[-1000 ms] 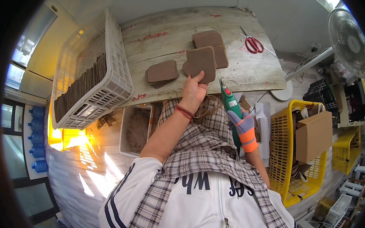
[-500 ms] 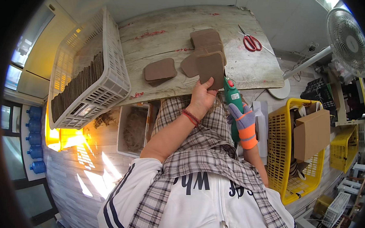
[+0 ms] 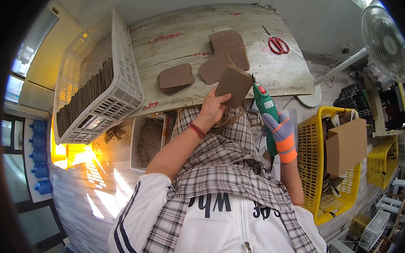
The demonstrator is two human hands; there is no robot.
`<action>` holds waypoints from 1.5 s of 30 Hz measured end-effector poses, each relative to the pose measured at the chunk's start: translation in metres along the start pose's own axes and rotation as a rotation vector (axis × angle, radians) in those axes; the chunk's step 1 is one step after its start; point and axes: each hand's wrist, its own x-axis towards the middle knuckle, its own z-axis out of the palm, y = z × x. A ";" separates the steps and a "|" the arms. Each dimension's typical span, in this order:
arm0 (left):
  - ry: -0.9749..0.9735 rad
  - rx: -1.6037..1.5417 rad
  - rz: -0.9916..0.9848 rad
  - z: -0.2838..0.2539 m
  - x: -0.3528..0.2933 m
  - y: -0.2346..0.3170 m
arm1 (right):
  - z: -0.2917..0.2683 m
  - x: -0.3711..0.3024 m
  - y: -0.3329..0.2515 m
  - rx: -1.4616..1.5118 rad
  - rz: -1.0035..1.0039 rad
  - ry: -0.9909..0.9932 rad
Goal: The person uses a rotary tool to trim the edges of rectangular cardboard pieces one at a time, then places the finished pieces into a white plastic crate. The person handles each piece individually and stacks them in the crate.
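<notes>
My bare left hand (image 3: 213,108) grips a flat brown rounded panel (image 3: 234,88) near its lower left corner, over the table's front edge. The panel's material cannot be told. In a grey and orange work glove, my right hand (image 3: 278,131) is wrapped round green electric scissors (image 3: 263,102) with a red switch. Their dark tip points up beside the panel's right edge. More brown panels (image 3: 227,41) lie spread in an overlapping pile beyond, and a smaller stack (image 3: 176,76) sits to the left on the table.
The worn table (image 3: 169,48) also bears red-handled scissors (image 3: 277,44). A white crate (image 3: 134,83) packed with upright brown pieces stands left. Beneath the table is a bin (image 3: 142,164) of scraps. At right are a yellow basket (image 3: 310,169) holding a cardboard box (image 3: 346,146), and a fan (image 3: 389,44).
My left hand has shifted slightly left and turned the panel clockwise, tilting it. My right hand has moved right with the electric scissors, whose tip now shows past the panel's edge.
</notes>
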 end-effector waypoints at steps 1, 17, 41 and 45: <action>-0.006 0.060 0.013 -0.002 -0.002 0.010 | -0.002 -0.002 -0.002 0.004 0.012 -0.032; -0.093 0.504 -0.312 -0.035 -0.013 0.052 | 0.008 -0.009 0.007 -0.044 0.071 -0.145; -0.077 0.756 -0.105 -0.036 -0.016 0.095 | 0.007 -0.011 0.015 -0.221 0.102 -0.329; -0.112 0.774 -0.138 -0.033 -0.017 0.089 | 0.010 -0.012 0.014 -0.202 0.122 -0.319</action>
